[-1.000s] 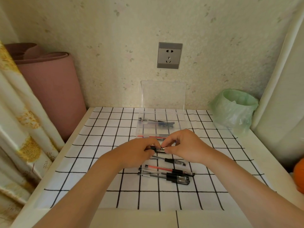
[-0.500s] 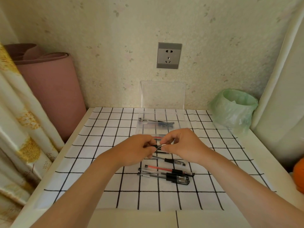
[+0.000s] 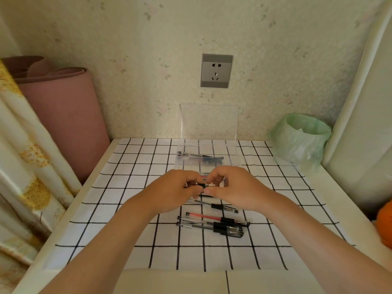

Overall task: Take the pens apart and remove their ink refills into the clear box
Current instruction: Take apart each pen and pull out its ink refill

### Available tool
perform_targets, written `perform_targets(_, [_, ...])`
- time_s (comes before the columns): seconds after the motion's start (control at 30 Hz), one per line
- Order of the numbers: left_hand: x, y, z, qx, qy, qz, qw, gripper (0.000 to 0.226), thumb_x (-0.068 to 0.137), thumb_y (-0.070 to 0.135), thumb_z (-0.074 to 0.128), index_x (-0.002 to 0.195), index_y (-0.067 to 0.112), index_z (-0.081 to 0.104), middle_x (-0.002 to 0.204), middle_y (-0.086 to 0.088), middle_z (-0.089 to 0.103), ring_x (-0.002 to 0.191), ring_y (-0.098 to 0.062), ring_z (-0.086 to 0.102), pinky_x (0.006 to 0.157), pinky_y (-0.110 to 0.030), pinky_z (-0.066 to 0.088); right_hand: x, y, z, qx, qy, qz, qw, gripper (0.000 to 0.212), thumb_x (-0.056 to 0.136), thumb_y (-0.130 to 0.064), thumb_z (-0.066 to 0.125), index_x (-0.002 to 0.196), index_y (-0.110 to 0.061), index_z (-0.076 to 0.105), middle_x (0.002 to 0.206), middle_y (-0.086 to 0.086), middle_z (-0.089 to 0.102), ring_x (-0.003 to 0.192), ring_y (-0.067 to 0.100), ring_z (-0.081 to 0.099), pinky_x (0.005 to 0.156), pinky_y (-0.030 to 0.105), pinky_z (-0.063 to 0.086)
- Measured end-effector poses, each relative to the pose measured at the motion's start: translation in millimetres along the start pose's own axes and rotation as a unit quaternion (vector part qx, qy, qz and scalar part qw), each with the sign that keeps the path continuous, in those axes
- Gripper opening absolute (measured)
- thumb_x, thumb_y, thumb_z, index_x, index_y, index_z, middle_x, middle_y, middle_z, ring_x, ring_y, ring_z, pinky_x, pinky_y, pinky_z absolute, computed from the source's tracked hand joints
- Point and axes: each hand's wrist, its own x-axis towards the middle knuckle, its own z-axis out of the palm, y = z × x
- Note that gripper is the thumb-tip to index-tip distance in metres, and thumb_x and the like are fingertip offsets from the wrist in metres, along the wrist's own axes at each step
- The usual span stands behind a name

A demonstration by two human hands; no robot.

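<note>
Our hands have crept a little closer to the clear box [image 3: 241, 160] and sit just in front of it. Our left hand [image 3: 176, 192] grips the pen [image 3: 204, 185], and our right hand [image 3: 235, 187] pinches its tip [image 3: 211, 184]. We think the tip is still twisting off.

On the white grid-lined surface [image 3: 118, 209] the clear plastic box [image 3: 238, 154] sits at twelve o'clock, dark pen parts [image 3: 201, 157] inside; the left hand [image 3: 172, 193] and right hand [image 3: 238, 187] meet just before it round a thin black-tipped pen [image 3: 205, 185]; loose clear-barrelled pens [image 3: 212, 225] lie at six o'clock of them; a green-bagged bin [image 3: 301, 141] at two o'clock; a rolled pink mat [image 3: 63, 115] at ten.
</note>
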Motion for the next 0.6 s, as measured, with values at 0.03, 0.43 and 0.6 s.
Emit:
perform_targets(0.03, [0.2, 0.1, -0.1, -0.002, 0.004, 0.001, 1.000, 0.012, 0.095, 0.029, 0.059, 0.099, 0.035, 0.069, 0.076, 0.015, 0.067, 0.066, 0.005, 0.057, 0.065, -0.016, 0.042, 0.1, 0.2, -2.0, 0.002, 0.003, -0.004, 1.000, 0.010, 0.085, -0.041, 0.071, 0.091, -0.034, 0.066, 0.082, -0.017, 0.061, 0.062, -0.012, 0.051, 0.059, 0.014, 0.034])
perform_targets(0.43, [3.0, 1.9, -2.6, 0.079, 0.050, 0.039, 0.995, 0.018, 0.093, 0.036, 0.061, 0.109, 0.040, 0.069, 0.081, 0.022, 0.066, 0.076, 0.006, 0.059, 0.066, -0.014, 0.044, -1.0, -0.2, -12.9, 0.010, 0.017, -0.015, 1.000, 0.006, 0.088, -0.037, 0.068, 0.086, -0.031, 0.068, 0.067, -0.024, 0.059, 0.058, -0.011, 0.051, 0.053, 0.008, 0.036])
perform_targets(0.6, [3.5, 2.2, -2.4, 0.083, 0.059, 0.047, 0.994, 0.021, 0.092, 0.036, 0.062, 0.112, 0.041, 0.069, 0.093, 0.021, 0.070, 0.085, 0.002, 0.063, 0.078, -0.021, 0.052, 1.4, 1.8, -13.1, 0.017, 0.006, -0.010, 1.000, 0.027, 0.096, -0.045, 0.052, 0.078, -0.032, 0.067, 0.062, -0.014, 0.059, 0.050, 0.001, 0.046, 0.055, 0.024, 0.036])
